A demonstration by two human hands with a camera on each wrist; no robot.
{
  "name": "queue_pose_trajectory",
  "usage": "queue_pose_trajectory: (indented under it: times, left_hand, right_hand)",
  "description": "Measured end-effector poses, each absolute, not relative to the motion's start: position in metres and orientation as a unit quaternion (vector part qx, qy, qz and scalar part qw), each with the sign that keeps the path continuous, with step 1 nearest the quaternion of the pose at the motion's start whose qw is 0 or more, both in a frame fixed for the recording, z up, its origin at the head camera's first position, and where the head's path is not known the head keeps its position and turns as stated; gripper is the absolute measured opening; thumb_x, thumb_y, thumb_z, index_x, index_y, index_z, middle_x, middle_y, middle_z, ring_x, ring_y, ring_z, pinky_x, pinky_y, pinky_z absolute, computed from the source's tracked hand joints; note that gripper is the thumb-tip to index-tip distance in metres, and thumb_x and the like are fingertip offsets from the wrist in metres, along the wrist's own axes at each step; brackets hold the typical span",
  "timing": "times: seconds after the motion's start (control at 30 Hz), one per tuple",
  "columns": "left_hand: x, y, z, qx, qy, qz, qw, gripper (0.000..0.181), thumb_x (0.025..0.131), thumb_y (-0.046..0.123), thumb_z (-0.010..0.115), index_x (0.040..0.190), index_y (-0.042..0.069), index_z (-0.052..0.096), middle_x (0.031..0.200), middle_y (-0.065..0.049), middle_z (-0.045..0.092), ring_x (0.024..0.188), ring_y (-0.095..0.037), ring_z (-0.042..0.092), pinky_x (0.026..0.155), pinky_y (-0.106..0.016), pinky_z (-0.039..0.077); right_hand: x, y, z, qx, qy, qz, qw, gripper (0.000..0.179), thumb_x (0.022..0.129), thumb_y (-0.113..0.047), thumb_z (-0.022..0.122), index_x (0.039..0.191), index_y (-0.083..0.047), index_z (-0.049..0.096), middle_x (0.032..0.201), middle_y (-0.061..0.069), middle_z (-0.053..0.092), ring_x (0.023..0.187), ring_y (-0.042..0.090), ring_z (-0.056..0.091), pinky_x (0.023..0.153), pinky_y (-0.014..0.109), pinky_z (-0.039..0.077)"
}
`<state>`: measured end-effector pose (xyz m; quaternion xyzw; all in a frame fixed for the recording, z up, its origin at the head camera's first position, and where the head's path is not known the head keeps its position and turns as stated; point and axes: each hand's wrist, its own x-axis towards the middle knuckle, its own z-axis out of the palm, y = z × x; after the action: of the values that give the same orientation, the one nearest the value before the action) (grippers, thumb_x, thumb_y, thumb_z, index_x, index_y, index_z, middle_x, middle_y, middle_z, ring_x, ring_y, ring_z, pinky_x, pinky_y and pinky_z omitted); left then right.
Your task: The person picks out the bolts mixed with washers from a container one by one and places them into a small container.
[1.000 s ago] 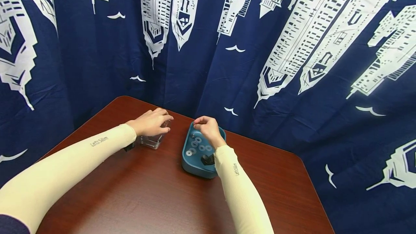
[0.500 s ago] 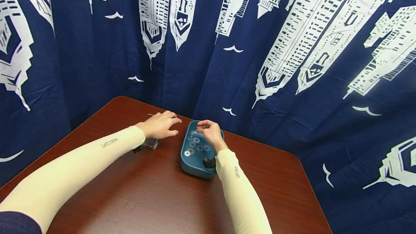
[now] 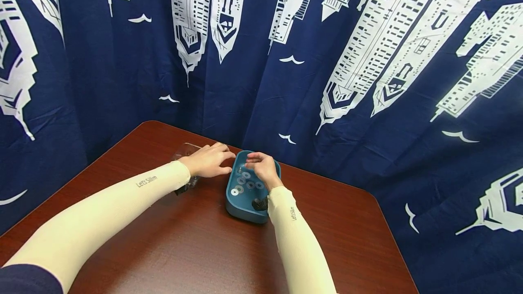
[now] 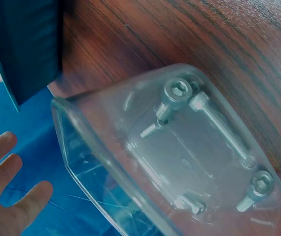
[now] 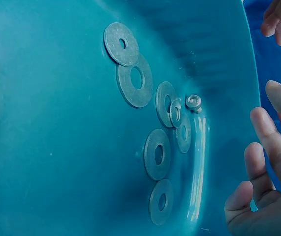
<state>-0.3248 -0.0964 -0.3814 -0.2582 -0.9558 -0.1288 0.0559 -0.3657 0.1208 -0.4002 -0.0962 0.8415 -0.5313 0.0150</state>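
My left hand [image 3: 210,160] hovers just left of the blue bin [image 3: 245,214], its fingers spread and holding nothing in the left wrist view. Behind and below it stands a clear plastic container [image 4: 91,123] with several socket head screws [image 4: 224,130] inside. Over the far part of the bin is my right hand [image 3: 262,169], fingers loosely bent, with nothing visible between them. Several flat metal washers [image 5: 157,155] lie on the bin floor, some overlapping. A small socket head screw [image 5: 193,102] is beside them, near the wall.
Both containers stand near the back edge of a brown wooden table [image 3: 204,248]. A dark blue curtain [image 3: 245,108] with white building prints hangs right behind it. A black wrist device [image 3: 259,203] sits under my right wrist, over the bin.
My left hand has moved right, away from above the clear container, up to the bin's left side. My right hand stays over the bin, its fingers slightly more spread.
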Motion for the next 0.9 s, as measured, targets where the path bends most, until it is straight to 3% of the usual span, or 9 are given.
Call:
queue_pose_trajectory:
  times: [0.53,0.9]
  left_hand:
    - [-0.322,-0.088,-0.383,-0.275,-0.954,-0.108,0.047,0.057,0.097,0.047,0.06,0.143,0.014,0.057,0.138,-0.009,0.057,0.132,-0.028,0.047,0.105,-0.053,0.045]
    - [-0.322,-0.087,-0.389,-0.271,-0.956,-0.103,0.04,0.058,0.097,0.048,0.06,0.143,0.014,0.056,0.139,-0.01,0.056,0.133,-0.029,0.047,0.107,-0.054,0.044]
  right_hand:
    - [-0.372,0.113,-0.408,-0.066,0.851,-0.521,0.012,0.029,0.086,-0.004,0.075,0.115,-0.002,0.072,0.108,0.01,0.074,0.104,0.025,0.067,0.099,0.044,0.051]
    - [-0.371,0.11,-0.413,-0.055,0.856,-0.514,0.019,0.027,0.087,-0.002,0.073,0.114,-0.003,0.071,0.113,0.014,0.073,0.105,0.028,0.066,0.099,0.045,0.051]
